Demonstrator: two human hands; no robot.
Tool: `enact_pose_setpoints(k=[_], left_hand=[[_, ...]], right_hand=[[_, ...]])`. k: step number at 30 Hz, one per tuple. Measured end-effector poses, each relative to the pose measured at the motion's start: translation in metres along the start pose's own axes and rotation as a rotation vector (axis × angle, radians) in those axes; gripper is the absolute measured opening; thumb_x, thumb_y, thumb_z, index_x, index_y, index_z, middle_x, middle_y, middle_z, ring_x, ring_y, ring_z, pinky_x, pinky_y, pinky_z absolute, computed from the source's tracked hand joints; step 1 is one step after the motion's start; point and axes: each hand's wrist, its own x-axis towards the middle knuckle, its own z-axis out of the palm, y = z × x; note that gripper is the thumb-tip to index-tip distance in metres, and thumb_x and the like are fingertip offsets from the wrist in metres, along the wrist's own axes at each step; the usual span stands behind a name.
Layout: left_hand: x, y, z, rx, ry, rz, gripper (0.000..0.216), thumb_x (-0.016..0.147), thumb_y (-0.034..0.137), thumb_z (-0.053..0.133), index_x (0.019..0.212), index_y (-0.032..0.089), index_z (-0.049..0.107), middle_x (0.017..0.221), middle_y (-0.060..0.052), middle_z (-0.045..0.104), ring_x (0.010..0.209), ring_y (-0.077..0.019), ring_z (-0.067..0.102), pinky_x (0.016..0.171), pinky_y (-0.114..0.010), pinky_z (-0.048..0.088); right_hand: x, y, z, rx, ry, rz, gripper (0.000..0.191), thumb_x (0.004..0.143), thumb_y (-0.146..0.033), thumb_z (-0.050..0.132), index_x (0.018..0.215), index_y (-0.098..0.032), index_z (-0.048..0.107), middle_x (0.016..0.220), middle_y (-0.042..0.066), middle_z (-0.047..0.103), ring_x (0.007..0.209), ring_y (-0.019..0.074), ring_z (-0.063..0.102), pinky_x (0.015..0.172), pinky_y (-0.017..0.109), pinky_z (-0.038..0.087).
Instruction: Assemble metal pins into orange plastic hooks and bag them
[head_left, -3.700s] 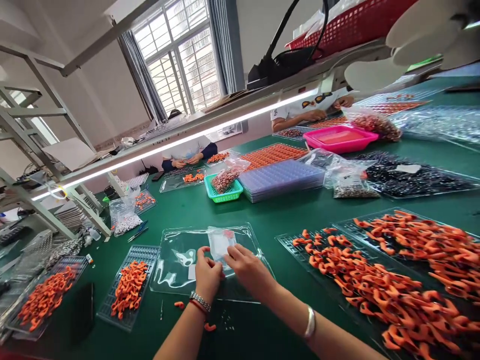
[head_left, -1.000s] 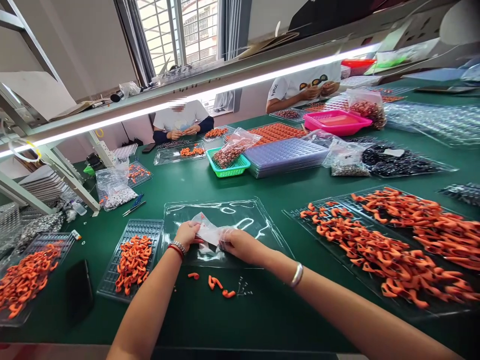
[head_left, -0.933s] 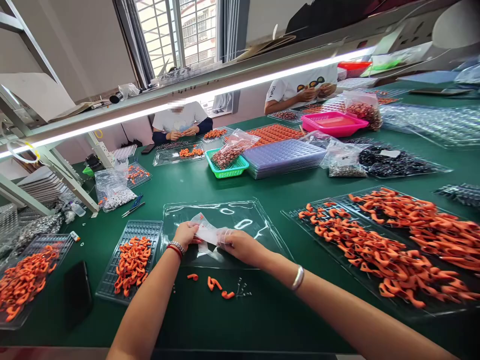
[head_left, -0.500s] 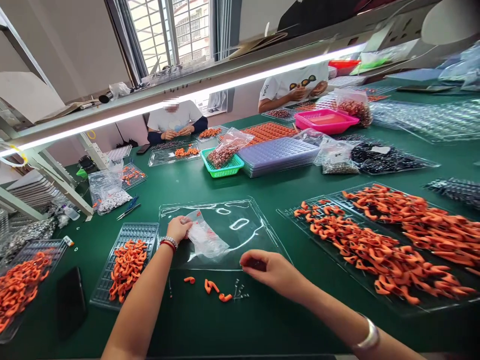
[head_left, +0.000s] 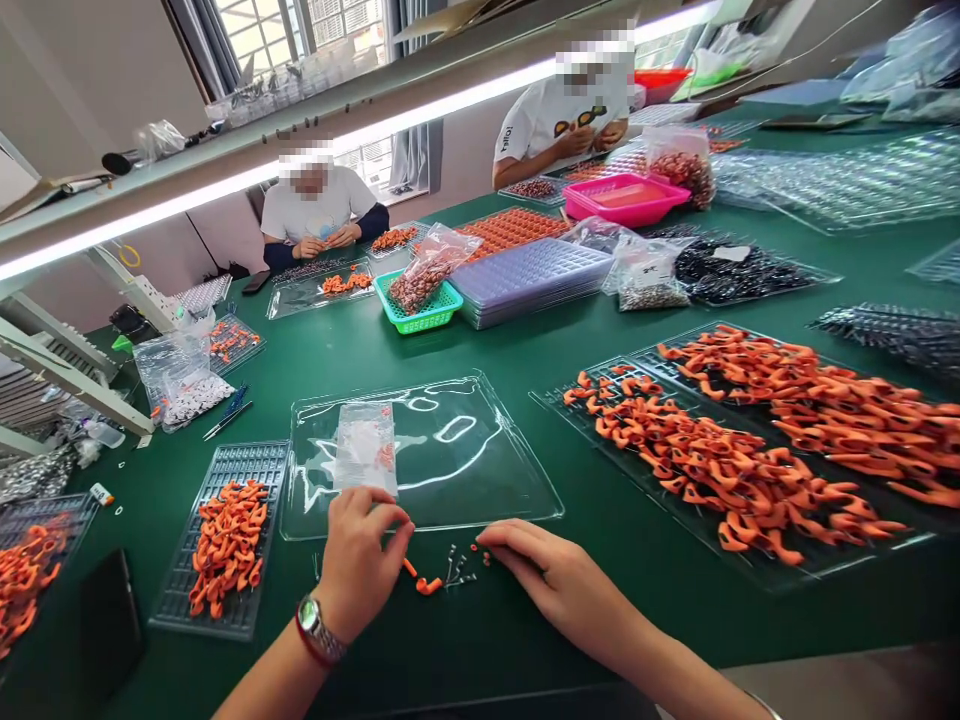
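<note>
Both hands hover over loose bits on the desk [head_left: 525, 380]. Left hand [head_left: 358, 560] fingers curl, nearly touching an orange clip [head_left: 429, 585]; right hand [head_left: 540, 575] fingers stretch flat toward tiny pins [head_left: 459, 572] just ahead. A careless sweep could scatter them.

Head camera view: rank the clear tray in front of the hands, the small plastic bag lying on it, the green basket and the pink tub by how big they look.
1. clear tray, largest by far.
2. pink tub.
3. green basket and small plastic bag look about alike; the basket sits much farther from the camera, so I would not rank them.
</note>
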Motion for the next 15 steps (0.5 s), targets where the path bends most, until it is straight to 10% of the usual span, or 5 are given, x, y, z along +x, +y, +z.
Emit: enact_pose_setpoints(k=[15], left_hand=[[-0.07, 0.019, 0.026, -0.207, 0.054, -0.09, 0.01, 0.086, 0.014, 0.063, 0.087, 0.023, 0.069, 0.086, -0.003, 0.064, 0.085, -0.0194, 0.061, 0.077, -0.034, 0.05]], right_hand=[[-0.013, -0.016, 0.025, -0.068, -0.087, -0.036, 0.03, 0.095, -0.006, 0.034, 0.097, -0.018, 0.062, 0.089, 0.009, 0.062, 0.083, 0.0266, 0.055, 0.071, 0.045, 0.052]])
